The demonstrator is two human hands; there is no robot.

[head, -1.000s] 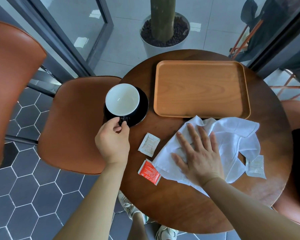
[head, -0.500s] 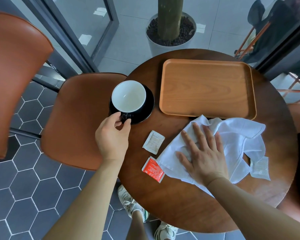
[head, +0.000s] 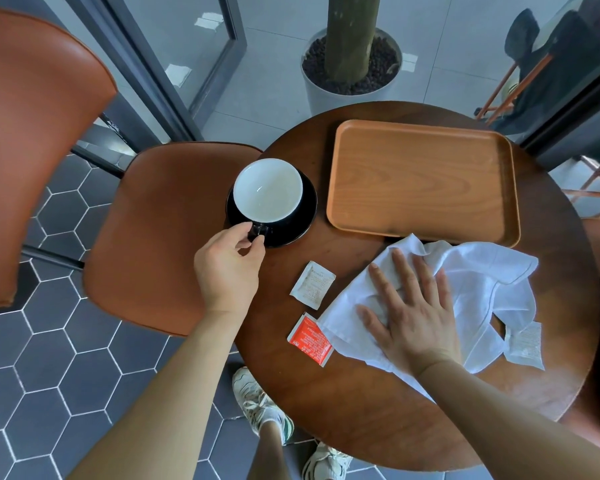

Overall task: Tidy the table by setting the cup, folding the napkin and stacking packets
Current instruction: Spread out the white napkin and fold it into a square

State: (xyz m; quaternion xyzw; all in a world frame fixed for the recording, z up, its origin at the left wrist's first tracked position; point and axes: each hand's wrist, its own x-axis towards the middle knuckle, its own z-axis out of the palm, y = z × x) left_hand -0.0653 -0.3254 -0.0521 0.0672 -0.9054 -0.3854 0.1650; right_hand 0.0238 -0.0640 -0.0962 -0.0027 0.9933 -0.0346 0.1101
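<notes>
The cup's (head: pixel 267 190) handle is pinched by the left hand (head: pixel 227 268) on its saucer (head: pixel 307 216), apparently for setting it straight, while the crumpled napkin (head: pixel 478 289) is pinned to the table (head: pixel 378 410) by the flat, spread right hand (head: pixel 413 317).

This looks like a café: a small round desk (head: pixel 378 410), a serving tray (head: pixel 423 181), brown chairs (head: pixel 160 237) and sugar packets (head: pixel 312 285).
</notes>
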